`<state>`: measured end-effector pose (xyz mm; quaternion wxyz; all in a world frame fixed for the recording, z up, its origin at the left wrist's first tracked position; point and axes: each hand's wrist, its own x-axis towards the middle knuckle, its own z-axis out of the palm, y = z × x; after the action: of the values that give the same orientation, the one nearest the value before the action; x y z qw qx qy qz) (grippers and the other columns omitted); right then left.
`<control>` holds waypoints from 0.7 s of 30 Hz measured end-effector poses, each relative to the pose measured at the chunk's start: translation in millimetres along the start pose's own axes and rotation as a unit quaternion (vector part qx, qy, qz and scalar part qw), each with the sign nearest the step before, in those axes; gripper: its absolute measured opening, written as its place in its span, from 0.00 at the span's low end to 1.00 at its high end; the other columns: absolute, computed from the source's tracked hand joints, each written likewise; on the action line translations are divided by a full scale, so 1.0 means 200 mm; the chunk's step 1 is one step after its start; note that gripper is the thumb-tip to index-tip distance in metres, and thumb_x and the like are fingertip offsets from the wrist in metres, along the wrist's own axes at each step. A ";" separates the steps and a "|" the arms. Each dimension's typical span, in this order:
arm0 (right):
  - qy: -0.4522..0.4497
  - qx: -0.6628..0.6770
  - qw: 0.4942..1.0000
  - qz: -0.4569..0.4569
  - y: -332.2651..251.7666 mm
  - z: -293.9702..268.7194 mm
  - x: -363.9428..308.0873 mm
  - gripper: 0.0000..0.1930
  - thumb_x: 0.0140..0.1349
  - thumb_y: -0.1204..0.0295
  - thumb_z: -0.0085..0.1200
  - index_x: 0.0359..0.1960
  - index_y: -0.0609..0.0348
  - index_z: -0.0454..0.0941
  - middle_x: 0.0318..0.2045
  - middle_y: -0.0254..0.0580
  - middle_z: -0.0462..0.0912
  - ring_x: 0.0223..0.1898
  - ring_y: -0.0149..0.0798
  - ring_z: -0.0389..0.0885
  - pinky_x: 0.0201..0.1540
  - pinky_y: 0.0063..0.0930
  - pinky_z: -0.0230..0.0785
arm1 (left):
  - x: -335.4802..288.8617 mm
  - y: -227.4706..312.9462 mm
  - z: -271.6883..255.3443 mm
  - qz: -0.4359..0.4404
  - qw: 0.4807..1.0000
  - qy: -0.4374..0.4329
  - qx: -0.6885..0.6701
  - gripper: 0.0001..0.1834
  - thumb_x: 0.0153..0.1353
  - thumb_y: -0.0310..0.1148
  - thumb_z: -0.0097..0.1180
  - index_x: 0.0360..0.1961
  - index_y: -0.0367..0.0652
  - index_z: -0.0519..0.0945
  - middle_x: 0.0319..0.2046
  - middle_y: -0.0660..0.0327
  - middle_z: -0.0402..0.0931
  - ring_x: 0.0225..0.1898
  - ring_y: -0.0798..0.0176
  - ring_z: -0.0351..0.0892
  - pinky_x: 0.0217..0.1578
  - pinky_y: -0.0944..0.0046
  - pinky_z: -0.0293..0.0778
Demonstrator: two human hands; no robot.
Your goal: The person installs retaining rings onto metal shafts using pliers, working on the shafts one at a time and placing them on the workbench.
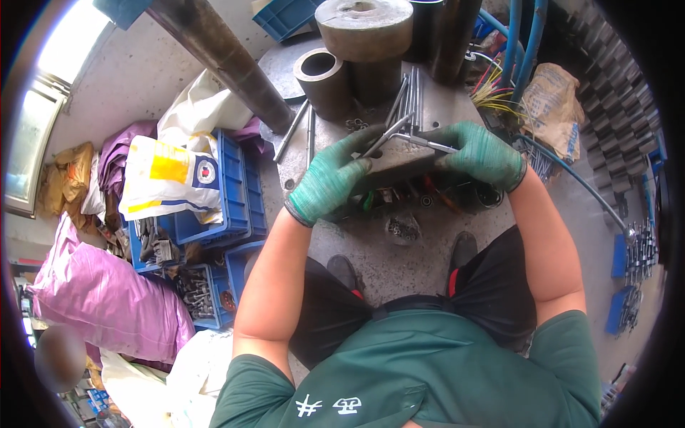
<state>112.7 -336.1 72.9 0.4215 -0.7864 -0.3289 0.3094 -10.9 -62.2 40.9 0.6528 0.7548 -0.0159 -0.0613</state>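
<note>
Both hands wear green knit gloves over a grey steel worktable (335, 132). My left hand (330, 178) grips a thin metal rod (385, 135) that slants up to the right across a grey metal block (399, 158). My right hand (479, 151) pinches a second thin rod (433, 143) whose tip meets the first one above the block. Just beyond the hands lies a bundle of several long steel rods (408, 96).
Thick steel cylinders (364, 32) and a steel ring (322, 75) stand at the table's back, with a long dark pipe (225, 60) leaning left. Blue crates (228, 192) with sacks and metal parts sit at left, purple bags (107, 299) lower left. Blue hoses (524, 43) and coloured wires lie at right.
</note>
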 end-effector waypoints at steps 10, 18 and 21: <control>-0.040 -0.050 0.994 -0.088 0.05 0.07 0.03 0.30 0.57 0.74 0.62 0.65 0.65 0.79 0.52 0.53 0.89 0.51 0.39 0.87 0.59 0.34 0.76 | 0.04 -0.04 0.04 -0.005 0.996 0.029 -0.088 0.27 0.67 0.32 0.48 0.65 0.31 0.79 0.51 0.50 0.85 0.50 0.62 0.83 0.58 0.64 0.76; -0.069 0.007 0.998 -0.006 -0.14 0.11 -0.01 0.29 0.57 0.73 0.61 0.63 0.65 0.80 0.47 0.55 0.90 0.46 0.38 0.88 0.55 0.33 0.79 | 0.05 -0.06 0.06 -0.020 0.977 0.037 -0.209 0.29 0.64 0.30 0.43 0.65 0.29 0.77 0.44 0.52 0.87 0.20 0.74 0.72 0.23 0.75 0.69; -0.061 -0.002 0.998 -0.019 -0.12 0.12 0.00 0.29 0.57 0.73 0.61 0.63 0.65 0.80 0.47 0.55 0.90 0.46 0.39 0.88 0.55 0.33 0.78 | 0.05 -0.04 0.07 -0.042 0.962 0.032 -0.267 0.30 0.62 0.29 0.44 0.65 0.27 0.77 0.25 0.60 0.77 0.15 0.73 0.65 0.18 0.73 0.63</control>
<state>88.8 -315.9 82.9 0.4046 -0.7604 -0.3700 0.3480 -3.0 -75.9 30.9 0.8276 0.5549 0.0539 -0.0660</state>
